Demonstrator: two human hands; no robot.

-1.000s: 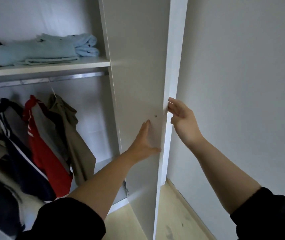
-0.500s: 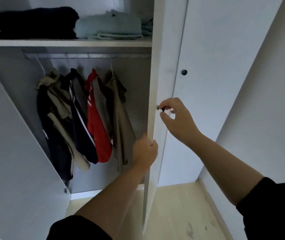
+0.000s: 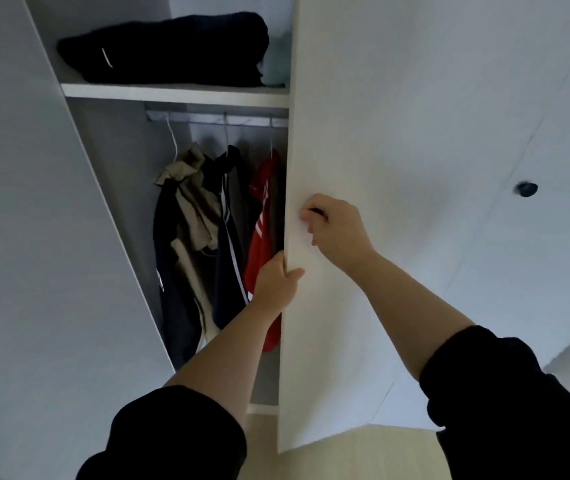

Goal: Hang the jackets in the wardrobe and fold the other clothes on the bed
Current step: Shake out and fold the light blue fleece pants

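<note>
My left hand (image 3: 276,282) grips the wardrobe door (image 3: 380,133) edge, right hand (image 3: 337,228) pinches its dark knob (image 3: 316,211), jackets (image 3: 207,220) hanging inside.

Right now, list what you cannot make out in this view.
Head view only:
Knob: nearly all covered by the right hand pinching it.
Left hand: fingers curled behind the door edge.
Red jacket: right side behind the door.
Blue clothes: mostly behind the door.
Bed: out of frame.
</note>
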